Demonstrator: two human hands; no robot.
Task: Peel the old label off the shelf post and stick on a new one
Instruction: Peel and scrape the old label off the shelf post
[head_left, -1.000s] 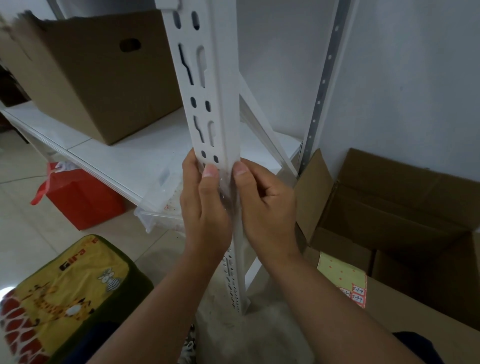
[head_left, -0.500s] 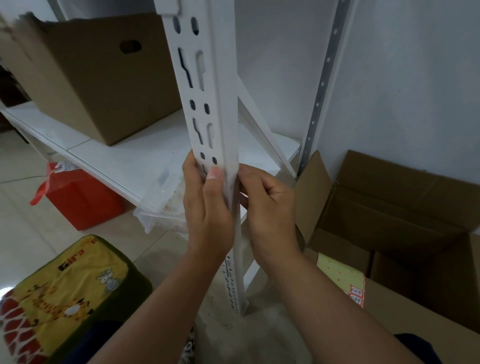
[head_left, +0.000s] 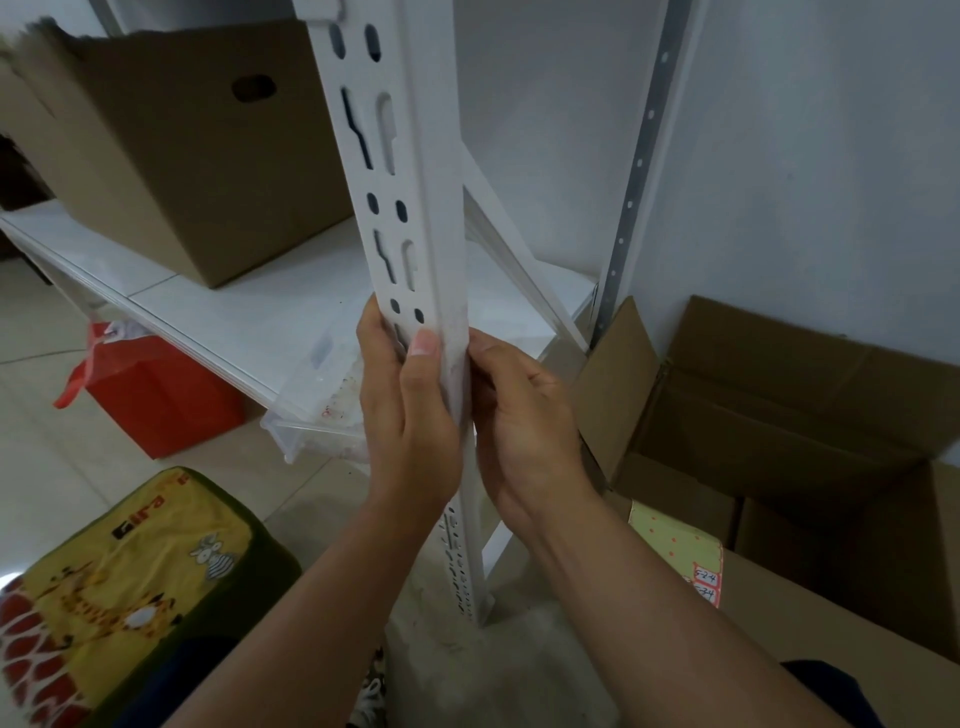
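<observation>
**Both hands on the shelf post**

We see the white shelf post (head_left: 415, 171) rising upright through the middle of the view, its front face punched with slots and round holes. Our left hand (head_left: 410, 415) wraps the post from the left, fingers curled behind it and the thumb (head_left: 423, 345) pressed flat on the front face just below a pair of holes. Our right hand (head_left: 524, 415) meets the post from the right, its grip curled in against the corner edge; we cannot tell whether it pinches a label, since no label shows clearly between the hands.

Behind the post, a cardboard box (head_left: 171, 156) sits on the white shelf (head_left: 234, 312). A red bag (head_left: 156, 395) stands on the floor under the shelf, beside a clear plastic tub (head_left: 317, 415). An open carton (head_left: 779, 415) lies to the right, and a yellow giraffe-print cushion (head_left: 119, 587) lower left.
</observation>
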